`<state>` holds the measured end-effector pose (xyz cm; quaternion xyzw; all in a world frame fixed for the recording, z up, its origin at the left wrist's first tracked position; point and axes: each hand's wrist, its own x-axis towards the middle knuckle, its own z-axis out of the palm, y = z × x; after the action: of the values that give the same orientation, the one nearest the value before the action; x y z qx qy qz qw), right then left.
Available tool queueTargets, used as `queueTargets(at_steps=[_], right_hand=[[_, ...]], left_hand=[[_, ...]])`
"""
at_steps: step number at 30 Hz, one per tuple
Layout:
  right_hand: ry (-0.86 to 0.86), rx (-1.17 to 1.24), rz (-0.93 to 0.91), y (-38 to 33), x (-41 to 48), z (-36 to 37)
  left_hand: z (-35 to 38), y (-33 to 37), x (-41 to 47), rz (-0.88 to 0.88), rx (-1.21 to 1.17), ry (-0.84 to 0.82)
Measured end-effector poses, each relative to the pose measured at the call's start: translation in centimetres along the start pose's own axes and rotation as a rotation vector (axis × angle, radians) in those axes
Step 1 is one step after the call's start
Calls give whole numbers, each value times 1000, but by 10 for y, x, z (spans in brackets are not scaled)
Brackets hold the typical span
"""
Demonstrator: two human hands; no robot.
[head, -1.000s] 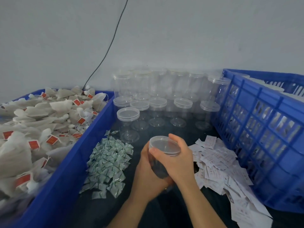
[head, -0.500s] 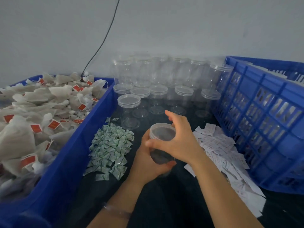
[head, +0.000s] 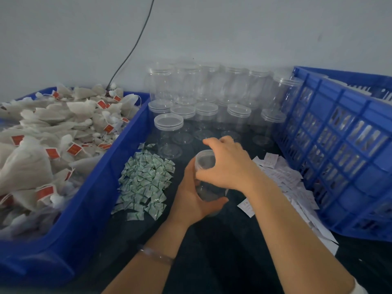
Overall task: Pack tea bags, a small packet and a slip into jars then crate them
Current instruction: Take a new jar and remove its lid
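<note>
Dark surface point(head: 212, 262) is carrying the work; my left hand point(head: 191, 204) is cupping the clear round plastic jar point(head: 209, 193) at its middle, fingers curling round its base; my right hand point(head: 229, 166), gripping the translucent screw lid point(head: 203, 161), is sitting further round than a second ago; I am judging the empty jar is being opened for filling.

We see a clear, shiny plastic jar point(head: 204, 165). The blue crate point(head: 331, 115) and tub point(head: 91, 198) are smooth plastic. The tea bags point(head: 42, 128) look like thin white cloth with red paper tags point(head: 74, 149). The small packets point(head: 146, 181) look crinkly. The slips point(head: 282, 177) are white paper. The bench point(head: 212, 262) looks dark and dull.
</note>
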<state>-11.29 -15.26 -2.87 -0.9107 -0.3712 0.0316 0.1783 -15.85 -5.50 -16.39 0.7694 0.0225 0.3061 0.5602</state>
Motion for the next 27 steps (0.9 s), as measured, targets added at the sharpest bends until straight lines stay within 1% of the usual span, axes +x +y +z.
queueTargets(at_steps=[1, 2, 3, 5, 6, 7, 10, 11, 12, 13, 14, 15, 16, 17, 19, 20, 21, 23, 24, 25, 26, 27], right_hand=[[-99, 108, -42, 0, 1, -6], [-151, 136, -53, -1, 2, -9], [-137, 57, -25, -2, 4, -8], [-39, -220, 135, -6, 6, -5], [-34, -278, 185, -8, 6, -3], [-39, -255, 172, -9, 6, -2], [-155, 18, -66, -5, 7, -9], [-165, 76, -95, -5, 7, -12], [-129, 68, -79, -4, 9, -13], [-83, 9, -14, -4, 11, -12], [-67, -86, 67, -5, 12, -10], [-89, -154, 125, -4, 12, -8], [-109, -162, 127, -4, 13, -5], [-121, -109, 76, -3, 13, -3], [-144, 73, -84, -1, 12, -6], [-131, 137, -131, -1, 12, -8], [-92, 134, -131, -1, 13, -10], [-31, -33, -4, -4, 16, -8], [-54, -129, 75, -4, 17, -6], [-88, -156, 115, -3, 18, -4], [-106, -112, 92, -2, 18, -3], [-119, -18, 25, 0, 18, -5]], left_hand=[[0, 0, 0, 2, 1, 3], [0, 1, 0, -2, 0, 3], [0, 1, 0, -7, -1, 3], [0, 0, 0, -14, 9, 6], [0, 1, 0, -15, 13, 7], [-1, 2, 0, -5, 12, 10], [-1, -1, 1, 25, 7, -2], [-1, -1, 1, 14, 10, -8], [0, -1, 1, -5, 15, -9], [0, 0, 2, -20, 24, -6], [0, 0, 2, -26, 32, -4], [-1, 0, 2, -25, 30, -4], [-1, 0, 1, -23, 19, -3], [-1, 0, 1, -21, 4, -3], [-2, -1, 1, -18, -11, -9], [-1, -2, 1, -30, -8, -16], [-1, -1, 1, -47, 1, -19], [-1, 0, 2, -53, 22, -13], [-2, 0, 1, -46, 26, -10], [-1, 0, 2, -43, 25, -7], [-1, 1, 1, -42, 18, -5], [-1, 1, 1, -39, 6, -3]])
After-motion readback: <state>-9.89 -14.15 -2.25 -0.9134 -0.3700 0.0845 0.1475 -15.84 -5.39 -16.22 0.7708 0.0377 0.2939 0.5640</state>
